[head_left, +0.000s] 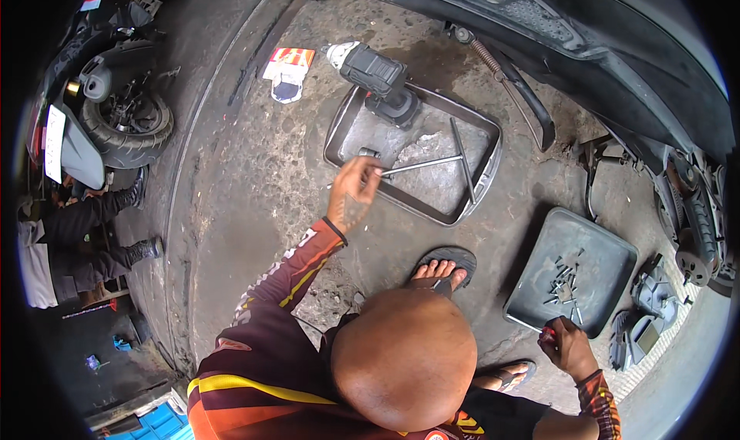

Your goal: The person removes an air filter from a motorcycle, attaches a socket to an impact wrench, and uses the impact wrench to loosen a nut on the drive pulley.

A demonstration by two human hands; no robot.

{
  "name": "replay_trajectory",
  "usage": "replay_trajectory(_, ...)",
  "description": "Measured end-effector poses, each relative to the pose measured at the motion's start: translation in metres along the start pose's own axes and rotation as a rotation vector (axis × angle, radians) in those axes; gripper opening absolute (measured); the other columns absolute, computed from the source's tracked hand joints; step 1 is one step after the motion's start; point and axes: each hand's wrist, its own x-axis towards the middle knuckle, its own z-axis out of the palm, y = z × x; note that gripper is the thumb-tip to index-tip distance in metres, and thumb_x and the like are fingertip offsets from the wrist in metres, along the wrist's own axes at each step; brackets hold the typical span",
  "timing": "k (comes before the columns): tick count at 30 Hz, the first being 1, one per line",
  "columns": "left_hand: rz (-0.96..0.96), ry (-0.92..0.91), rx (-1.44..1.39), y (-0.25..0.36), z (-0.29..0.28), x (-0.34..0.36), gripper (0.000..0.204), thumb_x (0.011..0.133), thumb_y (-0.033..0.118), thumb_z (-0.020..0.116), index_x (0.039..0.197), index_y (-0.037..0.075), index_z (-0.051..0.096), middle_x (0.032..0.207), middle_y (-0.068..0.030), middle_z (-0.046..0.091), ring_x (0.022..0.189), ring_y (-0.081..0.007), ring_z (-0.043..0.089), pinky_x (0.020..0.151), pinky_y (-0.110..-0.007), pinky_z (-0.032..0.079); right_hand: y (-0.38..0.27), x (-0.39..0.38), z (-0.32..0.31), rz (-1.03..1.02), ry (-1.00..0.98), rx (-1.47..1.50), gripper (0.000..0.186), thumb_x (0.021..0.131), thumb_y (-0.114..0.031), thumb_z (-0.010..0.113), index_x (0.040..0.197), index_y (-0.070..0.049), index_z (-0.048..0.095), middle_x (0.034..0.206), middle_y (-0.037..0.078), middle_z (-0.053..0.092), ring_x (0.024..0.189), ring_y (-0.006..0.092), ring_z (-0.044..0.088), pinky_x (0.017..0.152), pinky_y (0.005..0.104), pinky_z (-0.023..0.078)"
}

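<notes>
My left hand (pixel 354 193) is closed round the shaft of a T-handle wrench (pixel 424 165), at the near left rim of a grey metal tray (pixel 493 159). The wrench's dark crossbar lies at the tray's right side. A short socket (pixel 370 153) sits just beyond my fingers. In the tray's far part stands a grey and black cordless impact driver (pixel 378 74), its nose past the rim. My right hand (pixel 570 350) grips a red-handled screwdriver (pixel 547 335) at the near edge of a black tray (pixel 532 263). Several bolts (pixel 565 282) lie loose in that tray.
A scooter body (pixel 617 62) fills the upper right, with its side stand (pixel 539 124) reaching down. Dark plastic parts (pixel 655 297) lie right of the black tray. A printed packet (pixel 289 72) is on the concrete. Leftward are a parked motorbike (pixel 116 109) and another person's legs (pixel 100 224).
</notes>
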Motion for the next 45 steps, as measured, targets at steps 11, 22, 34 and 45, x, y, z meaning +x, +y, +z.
replay_trajectory(11, -0.155, 0.121, -0.182, -0.034, 0.011, 0.067, 0.092, 0.07, 0.034, 0.078, 0.137, -0.004, 0.027, 0.122, -0.0246, 0.043, 0.112, -0.0346, 0.048, 0.097, -0.042, 0.039, -0.055, 0.148, 0.019, 0.008, 0.208, 0.172, 0.044, 0.088, -0.011, 0.051, 0.128, -0.005, 0.036, 0.108, 0.027, 0.057, 0.085, 0.0451, 0.059, 0.073, 0.05, 0.047)
replay_trajectory(22, -0.086, 0.276, -0.392, -0.023, 0.046, 0.134, 0.04, 0.075, 0.024, 0.076, 0.103, -0.001, 0.06, 0.094, -0.0092, 0.067, 0.084, -0.0187, 0.064, 0.079, -0.03, 0.048, -0.113, 0.194, 0.025, -0.192, 0.731, 0.364, 0.051, 0.077, 0.001, 0.058, 0.126, 0.0, 0.043, 0.123, 0.023, 0.044, 0.115, 0.0401, 0.043, 0.098, 0.0428, 0.036)
replay_trajectory(34, 0.189, 0.064, -0.437, 0.005, 0.018, 0.046, 0.035, 0.088, 0.019, 0.058, 0.118, 0.003, 0.054, 0.114, -0.0099, 0.06, 0.108, -0.0228, 0.055, 0.097, -0.036, 0.039, -0.199, 0.21, -0.046, -0.72, 0.587, 0.792, 0.1, 0.062, -0.023, 0.081, 0.14, 0.001, 0.024, 0.144, 0.021, 0.028, 0.137, 0.0348, 0.02, 0.112, 0.0426, 0.022)
replay_trajectory(45, 0.711, -0.378, -0.051, 0.141, 0.005, 0.023, 0.053, 0.093, 0.044, 0.041, 0.122, 0.001, 0.05, 0.126, -0.0147, 0.05, 0.121, -0.0352, 0.043, 0.104, -0.044, 0.029, -0.193, 0.223, 0.048, -0.717, 0.72, 1.539, 0.064, 0.076, -0.03, 0.073, 0.126, -0.002, 0.045, 0.123, 0.014, 0.05, 0.113, 0.0274, 0.05, 0.1, 0.0365, 0.037)
